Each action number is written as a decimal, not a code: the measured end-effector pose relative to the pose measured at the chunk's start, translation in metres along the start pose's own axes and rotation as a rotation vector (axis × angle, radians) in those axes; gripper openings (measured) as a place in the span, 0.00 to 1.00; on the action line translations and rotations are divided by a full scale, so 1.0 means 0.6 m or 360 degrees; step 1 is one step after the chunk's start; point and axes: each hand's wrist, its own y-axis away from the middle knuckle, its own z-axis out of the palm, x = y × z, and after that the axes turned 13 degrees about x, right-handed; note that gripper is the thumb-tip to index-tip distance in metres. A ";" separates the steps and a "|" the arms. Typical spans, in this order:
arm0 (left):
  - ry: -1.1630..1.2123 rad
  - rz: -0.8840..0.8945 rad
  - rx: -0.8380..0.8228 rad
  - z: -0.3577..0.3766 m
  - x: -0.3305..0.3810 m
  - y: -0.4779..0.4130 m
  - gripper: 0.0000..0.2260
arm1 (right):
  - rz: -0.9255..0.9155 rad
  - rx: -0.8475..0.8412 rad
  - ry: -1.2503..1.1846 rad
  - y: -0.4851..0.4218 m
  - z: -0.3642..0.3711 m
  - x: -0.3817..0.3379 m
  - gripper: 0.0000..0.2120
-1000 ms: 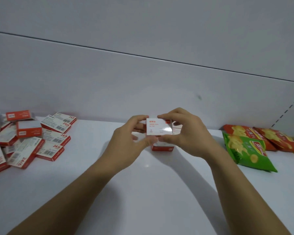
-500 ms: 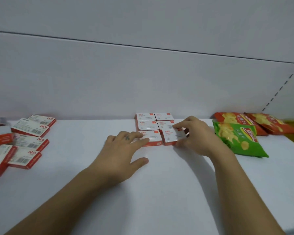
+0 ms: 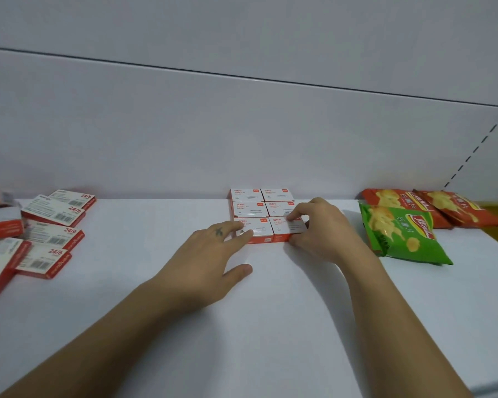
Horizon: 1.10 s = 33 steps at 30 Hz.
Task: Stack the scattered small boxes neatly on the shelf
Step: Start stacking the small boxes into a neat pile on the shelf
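A: We start with the widest thing, the white shelf [image 3: 270, 326], which runs from left to right under a pale back wall [image 3: 242, 133].

B: On the right we see the snack bags: a green chip bag [image 3: 400, 234] nearer to us, and two red chip bags [image 3: 431, 205] behind it, close to the wall.

A: On the far left we have the scattered red-and-white boxes [image 3: 41, 234], lying loose and overlapping, some with barcodes and "24/6" facing up. They sit well apart from the tidy group.

B: That tidy group is the block of small boxes [image 3: 260, 209] in the middle, pushed up near the wall. We count two columns and three rows from above, tops white with red print, sides red.

A: How the hands stand, then. Our left hand [image 3: 210, 259] lies flat, palm down, fingers spread and loose. Its fingertips rest on the near-left box [image 3: 255, 229]; the thumb is on the shelf, apart from the box. So that grip is not closed around anything.

B: Our right hand [image 3: 322, 231] is pinched on the near-right box [image 3: 285, 229]: forefinger on its top, thumb at its near red side. The box sits level in line with its neighbour, touching it.

A: We cannot tell whether more boxes lie beneath the top layer.
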 end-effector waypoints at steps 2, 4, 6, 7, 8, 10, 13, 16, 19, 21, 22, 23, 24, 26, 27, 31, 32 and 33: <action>-0.0018 0.0014 0.0020 0.001 0.001 0.001 0.27 | 0.0012 -0.0014 0.0006 0.001 0.001 0.000 0.14; -0.0031 0.0021 0.0043 0.000 0.001 0.001 0.27 | 0.0025 -0.0047 0.0010 0.002 0.002 -0.002 0.15; -0.0037 0.0033 0.0083 -0.003 0.000 -0.001 0.26 | 0.0028 -0.0084 0.0017 0.004 -0.004 -0.003 0.16; -0.0051 0.0047 0.0099 -0.005 0.000 -0.002 0.26 | 0.0015 -0.0098 0.0024 0.004 -0.009 -0.003 0.18; -0.0060 0.0054 0.0109 -0.008 0.002 -0.002 0.26 | -0.0012 -0.0103 0.0025 0.004 -0.016 -0.005 0.21; -0.0042 0.0024 0.0152 -0.016 0.004 0.002 0.26 | -0.0108 -0.0041 -0.0023 0.002 -0.032 -0.020 0.30; -0.0035 -0.0033 0.0309 -0.047 -0.004 0.007 0.26 | -0.0350 0.0064 -0.0130 -0.003 -0.045 -0.066 0.33; -0.0140 -0.0075 0.0411 -0.091 -0.024 0.009 0.26 | -0.0558 0.0047 -0.0152 -0.007 -0.048 -0.111 0.34; -0.0222 -0.0170 0.0502 -0.132 -0.046 0.024 0.25 | -0.0679 0.0011 -0.0155 -0.013 -0.047 -0.151 0.35; -0.0274 -0.0248 0.0550 -0.156 -0.060 0.043 0.25 | -0.0753 -0.0046 -0.0159 -0.013 -0.041 -0.181 0.35; -0.0299 -0.0298 0.0568 -0.168 -0.068 0.055 0.26 | -0.0793 -0.0077 -0.0163 -0.013 -0.037 -0.197 0.36; -0.0327 -0.0348 0.0585 -0.180 -0.075 0.069 0.26 | -0.0836 -0.0106 -0.0171 -0.012 -0.032 -0.212 0.36; -0.0358 -0.0396 0.0601 -0.191 -0.082 0.084 0.26 | -0.0876 -0.0135 -0.0179 -0.012 -0.025 -0.229 0.36; -0.0412 -0.0493 0.0633 -0.211 -0.095 0.118 0.26 | -0.0965 -0.0192 -0.0199 -0.008 -0.011 -0.263 0.35; -0.0429 -0.0549 0.0652 -0.220 -0.101 0.136 0.26 | -0.1014 -0.0220 -0.0211 -0.005 -0.003 -0.282 0.35; -0.0494 -0.0822 0.0686 -0.247 -0.124 0.207 0.26 | -0.1196 -0.0326 -0.0255 0.016 0.035 -0.357 0.35; -0.0514 -0.0885 0.0681 -0.252 -0.128 0.222 0.26 | -0.1240 -0.0343 -0.0259 0.022 0.044 -0.374 0.34; -0.0535 -0.0939 0.0682 -0.256 -0.131 0.237 0.26 | -0.1281 -0.0359 -0.0261 0.027 0.054 -0.390 0.34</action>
